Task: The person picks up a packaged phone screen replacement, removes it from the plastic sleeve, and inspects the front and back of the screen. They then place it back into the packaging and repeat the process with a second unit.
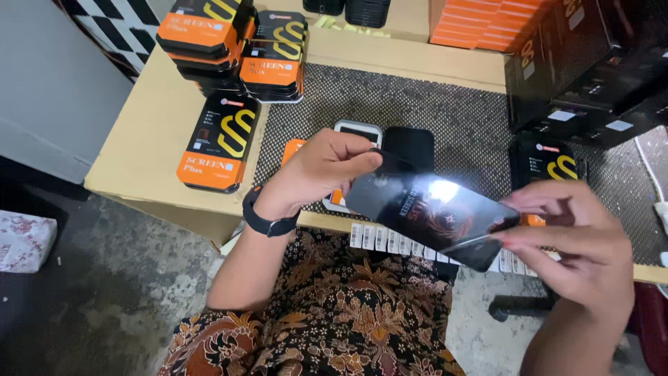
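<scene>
Head view looks down on a person seated at a tan surface (149,132), both hands raised over its near edge and above the lap. The left hand (316,170), with a dark watch (268,221) on the wrist, pinches the upper left end of a glossy black screen protector sleeve (431,212) between thumb and fingers (358,163). The right hand (577,240) grips the opposite, lower right end, its fingers closed on the edge. So the sleeve hangs in the air between the two hands, tilted down to the right, in the centre of the frame just in front of the surface's near edge.

Open room lies mostly below and to the left: a bare grey floor (104,292) fills the lower left, and the lap in patterned brown cloth (334,313) sits under the hands. Behind the hands, the dark mesh mat (445,118) has a free patch in the middle. The upper left is crowded by stacks of orange and black boxes (236,42), with a single such box (221,143) lying flat near the surface's left edge. Black cartons (591,63) crowd the upper right, and another orange and black box (550,163) lies just beyond the right hand. A white-framed tray (357,132) and a black rectangle (410,146) rest on the mat just behind the left hand.

The sleeve is long, flat and rectangular with rounded corners. A bright glare spot sits near its middle, and a faint reddish emblem shows toward the right end.
</scene>
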